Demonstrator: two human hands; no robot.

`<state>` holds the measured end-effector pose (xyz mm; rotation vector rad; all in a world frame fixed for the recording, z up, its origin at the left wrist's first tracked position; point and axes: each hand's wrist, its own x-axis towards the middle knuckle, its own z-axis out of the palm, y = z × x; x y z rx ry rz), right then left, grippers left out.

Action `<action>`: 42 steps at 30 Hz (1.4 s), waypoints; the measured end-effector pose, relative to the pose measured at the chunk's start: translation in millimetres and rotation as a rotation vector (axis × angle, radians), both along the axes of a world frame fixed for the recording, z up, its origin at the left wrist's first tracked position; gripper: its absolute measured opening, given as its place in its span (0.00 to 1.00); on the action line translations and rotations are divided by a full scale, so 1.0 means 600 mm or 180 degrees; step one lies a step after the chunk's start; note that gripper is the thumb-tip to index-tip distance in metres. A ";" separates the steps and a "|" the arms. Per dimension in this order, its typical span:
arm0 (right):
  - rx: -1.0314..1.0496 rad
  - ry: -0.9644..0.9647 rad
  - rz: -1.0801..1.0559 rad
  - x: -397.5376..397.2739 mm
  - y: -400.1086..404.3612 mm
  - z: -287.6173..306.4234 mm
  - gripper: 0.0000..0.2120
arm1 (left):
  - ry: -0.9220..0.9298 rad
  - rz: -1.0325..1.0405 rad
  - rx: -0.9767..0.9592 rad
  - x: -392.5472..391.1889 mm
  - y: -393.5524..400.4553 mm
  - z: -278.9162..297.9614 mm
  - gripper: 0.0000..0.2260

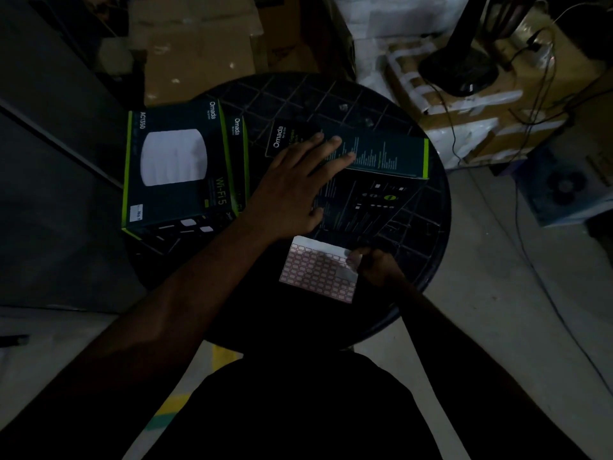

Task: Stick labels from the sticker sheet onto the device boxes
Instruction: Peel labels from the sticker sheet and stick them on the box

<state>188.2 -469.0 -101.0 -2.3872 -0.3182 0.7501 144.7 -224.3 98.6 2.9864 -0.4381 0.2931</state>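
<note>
On a round black table (428, 260) lie dark device boxes with green edges. My left hand (295, 190) rests flat, fingers straight, on the tilted right box (374, 180), which shows printed text. To the left sits a second box (172, 171) with a white round device pictured and a small white label at its near left corner (138, 212). A third box (239, 161) shows behind it. The sticker sheet (318, 270), white with rows of red-framed labels, lies at the table's near edge. My right hand (374, 265) pinches the sheet at its right edge.
Cardboard cartons (199, 51) stand behind the table. At the right, taped cartons (464, 127) carry a black stand base (459, 69) and loose cables. A blue box (570, 187) sits on the floor at the right. The scene is dim.
</note>
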 end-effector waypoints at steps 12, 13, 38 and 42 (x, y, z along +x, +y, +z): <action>0.2389 -0.0403 -0.1084 -0.067 0.041 0.200 0.13 | -0.0645 0.0240 -0.1359 0.032 -0.003 -0.013 0.18; 0.2639 -0.0476 -0.1115 -0.071 0.051 0.225 0.14 | -0.0696 0.0300 -0.1407 0.032 -0.005 -0.017 0.17; 0.2141 -0.0900 -0.2895 -0.012 0.162 0.356 0.22 | -0.0988 0.0604 -0.1065 0.025 -0.023 -0.015 0.11; 0.1963 -0.0828 -0.3029 -0.007 0.166 0.361 0.24 | -0.1070 0.0465 -0.1073 0.028 -0.019 -0.021 0.11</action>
